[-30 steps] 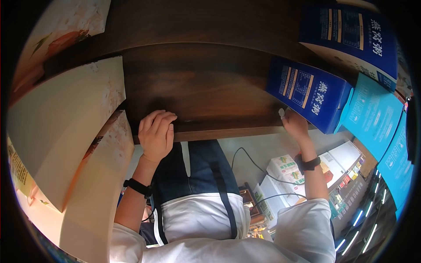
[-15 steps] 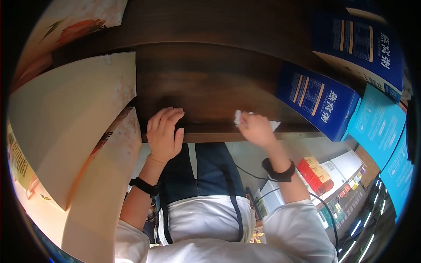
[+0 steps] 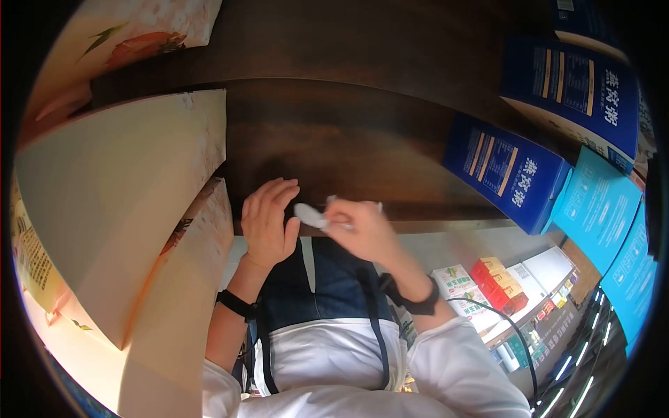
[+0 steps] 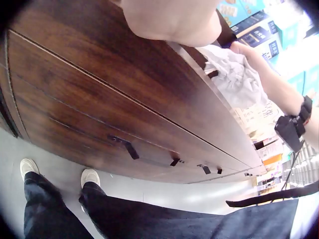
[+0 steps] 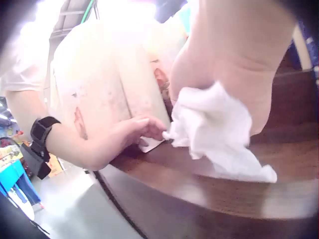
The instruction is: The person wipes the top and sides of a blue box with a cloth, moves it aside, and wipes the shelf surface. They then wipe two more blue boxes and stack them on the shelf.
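My right hand (image 3: pixel 366 231) grips a crumpled white tissue (image 5: pixel 214 130) over the front edge of the dark wooden shelf (image 3: pixel 334 150). In the right wrist view loose folds of the tissue hang from under the palm, close over the wood. My left hand (image 3: pixel 268 223) rests at the shelf's front edge with relaxed fingers and nothing in them. The tissue's left end lies right by the left thumb in the head view. Seen from the left wrist, the tissue (image 4: pixel 237 79) bunches below the right hand's fingers.
Tall cream boxes (image 3: pixel 125 209) stand close on the left of the shelf. Blue boxes (image 3: pixel 498 171) and turquoise boxes (image 3: pixel 596 198) line the right side. Below the shelf edge, the cabinet front (image 4: pixel 114 94) carries several dark handles (image 4: pixel 130 149).
My right hand has swept the tissue leftward along the front edge, from beside the blue box to near the left hand. The left hand stays at the edge, its thumb more spread.
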{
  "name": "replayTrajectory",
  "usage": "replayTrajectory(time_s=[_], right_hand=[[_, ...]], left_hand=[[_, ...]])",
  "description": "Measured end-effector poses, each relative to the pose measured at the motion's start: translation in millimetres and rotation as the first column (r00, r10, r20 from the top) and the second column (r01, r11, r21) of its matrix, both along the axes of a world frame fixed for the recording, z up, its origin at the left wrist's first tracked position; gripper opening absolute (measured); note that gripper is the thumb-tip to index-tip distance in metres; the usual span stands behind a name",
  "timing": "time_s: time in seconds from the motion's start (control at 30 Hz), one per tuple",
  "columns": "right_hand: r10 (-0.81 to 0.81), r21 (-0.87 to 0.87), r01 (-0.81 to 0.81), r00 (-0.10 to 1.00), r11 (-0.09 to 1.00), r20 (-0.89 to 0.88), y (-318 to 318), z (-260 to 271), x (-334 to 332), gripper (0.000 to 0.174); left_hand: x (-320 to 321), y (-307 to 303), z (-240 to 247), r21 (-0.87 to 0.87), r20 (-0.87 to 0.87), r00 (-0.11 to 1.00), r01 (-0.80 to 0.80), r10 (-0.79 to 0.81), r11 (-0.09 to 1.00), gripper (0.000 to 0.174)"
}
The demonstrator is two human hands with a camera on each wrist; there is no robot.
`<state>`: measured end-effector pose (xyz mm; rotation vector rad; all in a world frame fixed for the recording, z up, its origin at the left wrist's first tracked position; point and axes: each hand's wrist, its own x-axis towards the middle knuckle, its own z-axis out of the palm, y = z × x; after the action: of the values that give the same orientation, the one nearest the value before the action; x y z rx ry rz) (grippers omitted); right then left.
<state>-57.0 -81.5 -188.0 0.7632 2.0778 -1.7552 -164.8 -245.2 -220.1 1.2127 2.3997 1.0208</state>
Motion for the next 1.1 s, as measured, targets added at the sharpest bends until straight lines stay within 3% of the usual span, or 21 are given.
replayTrajectory(time_s=[0.07,0.13,0.23,0.37,0.43,0.5,0.57,0.63,0.77,0.83,0.87,0.9,1.0,1.03,1.1], right_hand=[[-0.145,0.295,0.133,0.989,0.946,0.019,22.9,23.7,13.7,0.013],[-0.257,0.526,0.214,0.966,0.823,0.009,40.2,36.4,36.2,0.010],[-0.344,0.659,0.258,0.939,0.706,0.000,53.8,24.7,62.0,0.015],[-0.435,0.555,0.330,0.898,0.764,0.065,60.9,-33.3,71.9,0.019],[-0.462,0.609,0.293,0.876,0.737,0.138,71.2,-44.3,55.1,0.018],[-0.546,0.566,0.442,0.837,0.696,0.018,78.5,-52.9,48.8,0.018],[-0.639,0.343,0.620,0.766,0.706,-0.070,94.2,-64.6,51.1,0.027],[-0.757,0.200,0.746,0.653,0.635,-0.030,109.6,-57.9,34.8,0.031],[-0.832,0.109,0.828,0.554,0.549,-0.019,133.9,-50.0,1.1,0.035],[-0.869,-0.150,0.858,0.496,0.491,-0.006,146.6,-61.7,-1.0,0.038],[-0.896,-0.180,0.881,0.445,0.437,0.000,146.3,-64.9,2.1,0.041],[-0.894,-0.180,0.879,0.448,0.441,-0.002,139.1,-58.6,-5.7,0.041],[-0.882,0.102,0.884,0.465,0.457,-0.080,128.5,-52.3,-15.5,0.043],[-0.881,0.108,0.883,0.465,0.456,-0.084,128.6,-55.0,-14.3,0.043],[-0.840,0.232,0.827,0.538,0.512,-0.067,125.1,-59.7,-18.8,0.039]], left_hand=[[0.1,-0.7,0.7,-0.004,0.029,1.000,0.002,-0.001,1.000,0.033],[1.0,-3.7,2.2,-0.005,0.043,0.999,0.015,-0.015,1.000,0.033],[0.0,-2.5,3.3,0.010,0.049,0.999,0.023,-0.023,1.000,0.034],[-0.3,-2.7,4.5,-0.010,0.071,0.997,0.027,-0.026,1.000,0.034],[-2.1,0.0,2.4,-0.012,0.050,0.998,0.025,-0.024,1.000,0.033],[-1.9,0.0,2.6,0.001,0.051,0.999,0.020,-0.020,1.000,0.033],[-2.6,0.3,2.5,-0.002,0.045,0.999,0.023,-0.023,1.000,0.033],[-2.6,1.2,3.1,0.000,0.066,0.997,0.029,-0.028,1.000,0.031],[-1.3,0.4,1.6,-0.002,0.051,0.998,0.049,-0.048,0.999,0.031],[-1.3,0.7,1.3,0.001,0.045,0.997,0.058,-0.058,0.998,0.030],[-1.8,0.0,1.3,0.001,0.044,0.997,0.056,-0.056,0.998,0.030],[-1.3,0.1,1.0,0.008,0.046,0.998,0.052,-0.052,0.999,0.030],[-1.7,0.5,1.2,0.020,0.048,0.997,0.053,-0.054,0.998,0.029],[-1.0,0.4,1.7,0.019,0.049,0.997,0.059,-0.060,0.998,0.028],[-1.3,-0.8,1.5,0.027,0.052,0.997,0.064,-0.065,0.998,0.028]])
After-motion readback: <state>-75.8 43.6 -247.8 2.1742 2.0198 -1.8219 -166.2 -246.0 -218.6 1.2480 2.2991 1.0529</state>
